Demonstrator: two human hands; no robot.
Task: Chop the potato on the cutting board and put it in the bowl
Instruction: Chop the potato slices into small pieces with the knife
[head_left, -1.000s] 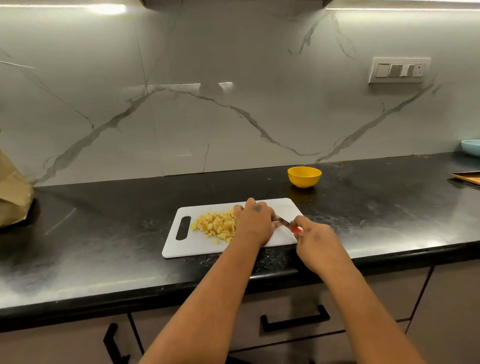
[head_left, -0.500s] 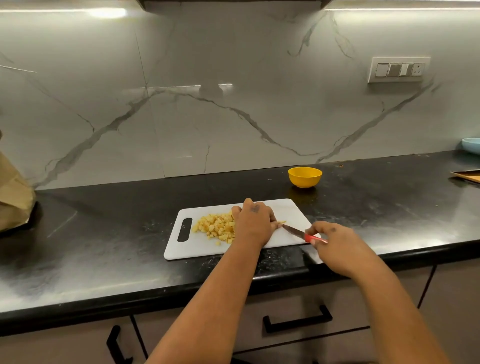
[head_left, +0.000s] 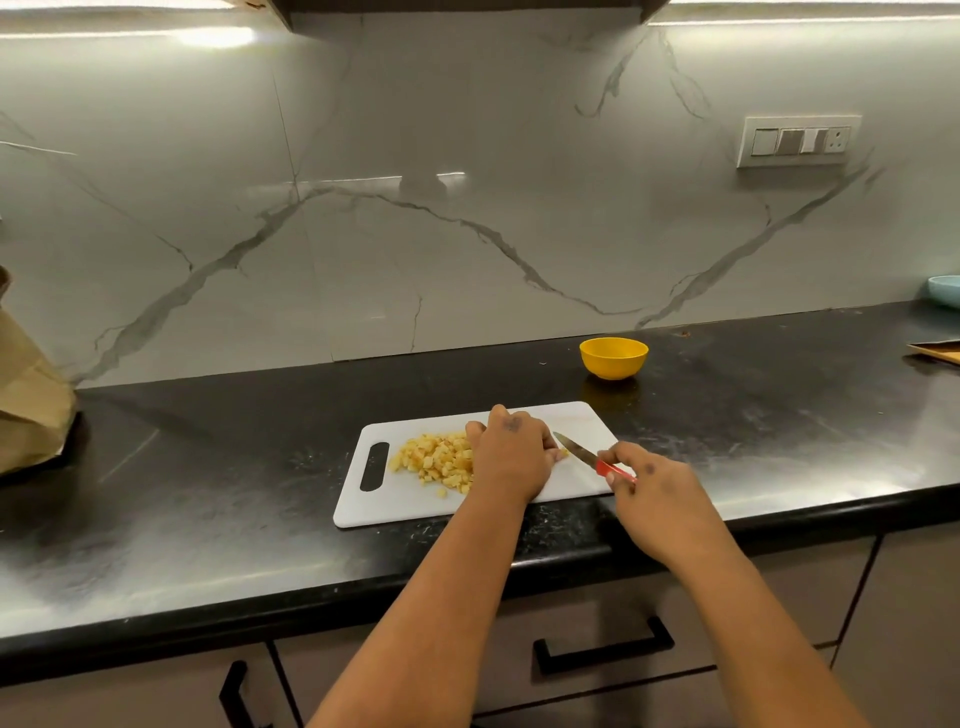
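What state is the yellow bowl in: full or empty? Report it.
Empty as far as visible: the yellow bowl shows only bare inner wall; diced potato remains on the board.

light: bright strip lamps (head_left: 218, 36) under cabinet at 11 & 1 o'clock, blown out | glare: streak on marble wall (head_left: 431, 179) at 12, sheen on black counter (head_left: 779, 467) at 3 & 8 | shadows: soft, under hands | focus: sharp center, slight softness | edges: wide-angle bowing, counter curves at 9 & 3
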